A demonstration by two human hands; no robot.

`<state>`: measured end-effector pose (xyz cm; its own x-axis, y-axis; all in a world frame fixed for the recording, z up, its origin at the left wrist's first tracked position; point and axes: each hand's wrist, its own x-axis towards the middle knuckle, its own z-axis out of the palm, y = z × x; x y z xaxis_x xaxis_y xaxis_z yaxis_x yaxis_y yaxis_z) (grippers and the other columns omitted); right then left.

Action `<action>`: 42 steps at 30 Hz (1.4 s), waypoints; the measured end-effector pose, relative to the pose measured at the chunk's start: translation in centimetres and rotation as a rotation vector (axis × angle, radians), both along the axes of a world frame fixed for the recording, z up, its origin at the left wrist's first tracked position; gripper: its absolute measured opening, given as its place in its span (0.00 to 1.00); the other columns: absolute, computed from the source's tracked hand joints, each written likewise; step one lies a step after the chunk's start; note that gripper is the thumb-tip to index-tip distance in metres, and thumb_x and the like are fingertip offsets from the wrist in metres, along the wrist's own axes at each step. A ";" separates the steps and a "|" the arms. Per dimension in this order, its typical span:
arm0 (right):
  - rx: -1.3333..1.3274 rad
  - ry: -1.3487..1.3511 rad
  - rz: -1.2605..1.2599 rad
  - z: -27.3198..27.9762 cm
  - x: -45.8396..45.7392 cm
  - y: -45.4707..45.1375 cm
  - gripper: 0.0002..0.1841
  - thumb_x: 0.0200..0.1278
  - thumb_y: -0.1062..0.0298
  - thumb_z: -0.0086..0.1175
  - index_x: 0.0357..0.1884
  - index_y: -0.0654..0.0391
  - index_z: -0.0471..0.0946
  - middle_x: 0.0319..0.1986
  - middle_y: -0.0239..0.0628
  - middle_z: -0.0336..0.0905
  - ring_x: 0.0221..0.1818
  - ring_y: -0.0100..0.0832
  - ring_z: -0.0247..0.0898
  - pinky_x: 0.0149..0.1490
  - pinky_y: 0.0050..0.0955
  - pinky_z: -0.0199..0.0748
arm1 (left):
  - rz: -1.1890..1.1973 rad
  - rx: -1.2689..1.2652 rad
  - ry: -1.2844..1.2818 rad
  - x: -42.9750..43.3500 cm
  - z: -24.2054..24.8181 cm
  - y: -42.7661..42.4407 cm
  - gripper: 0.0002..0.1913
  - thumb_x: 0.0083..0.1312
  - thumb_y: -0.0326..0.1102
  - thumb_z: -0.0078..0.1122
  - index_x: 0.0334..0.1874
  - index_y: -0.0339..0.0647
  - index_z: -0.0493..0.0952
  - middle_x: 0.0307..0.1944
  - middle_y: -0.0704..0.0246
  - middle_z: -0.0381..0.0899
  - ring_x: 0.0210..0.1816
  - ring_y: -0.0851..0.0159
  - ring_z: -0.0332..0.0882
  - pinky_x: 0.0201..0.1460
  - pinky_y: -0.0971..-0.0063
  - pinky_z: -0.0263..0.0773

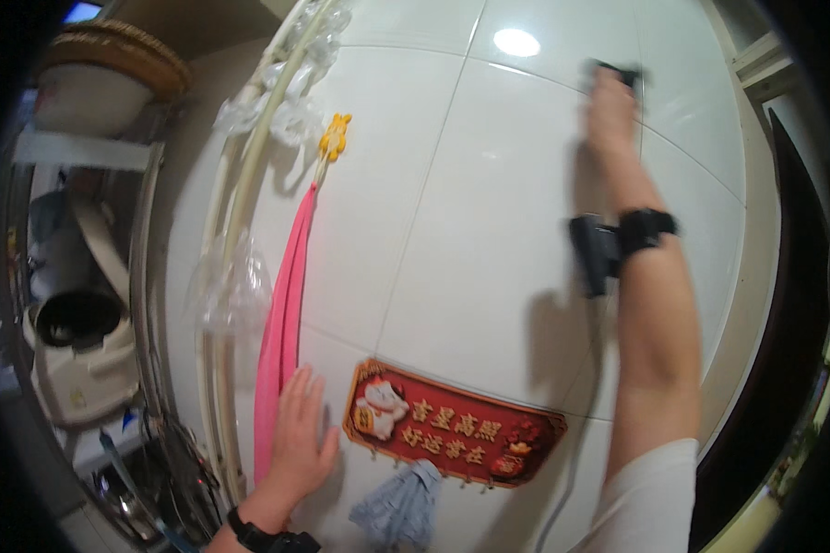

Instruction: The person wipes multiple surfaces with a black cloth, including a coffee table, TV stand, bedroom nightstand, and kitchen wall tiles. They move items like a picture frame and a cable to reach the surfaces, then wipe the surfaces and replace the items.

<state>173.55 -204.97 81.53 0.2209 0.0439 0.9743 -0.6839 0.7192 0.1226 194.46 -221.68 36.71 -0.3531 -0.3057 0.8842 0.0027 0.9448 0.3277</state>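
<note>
My right hand is blurred, high on the white tiled wall. It grips a small black object against the tiles; the blur hides what kind it is. Low on the same wall, my left hand rests with its fingers a little apart and nothing in it. Beside that hand hangs a long pink cloth from a yellow animal-shaped hook. To its right is a red key-hook plaque with a cat figure and writing, and a pale blue cloth hangs below it.
Pipes with clear plastic bags run up the wall at left. Beyond them, a metal rack holds a cream rice cooker with its lid up. A dark door-like panel stands at right.
</note>
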 end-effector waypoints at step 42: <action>-0.035 -0.145 0.198 13.0 -10.8 17.9 0.32 0.53 0.80 0.47 0.65 0.58 0.60 0.59 0.48 0.65 0.64 0.39 0.58 0.67 0.32 0.55 | 0.091 -0.148 -0.193 -2.5 8.0 -4.7 0.51 0.46 0.42 0.70 0.68 0.29 0.49 0.70 0.47 0.44 0.69 0.42 0.45 0.69 0.52 0.45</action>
<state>162.77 -187.05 94.49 0.0629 0.1071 0.9923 -0.8203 0.5719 -0.0098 191.96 -226.37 44.73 -0.4964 -0.2159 0.8408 -0.1336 0.9760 0.1717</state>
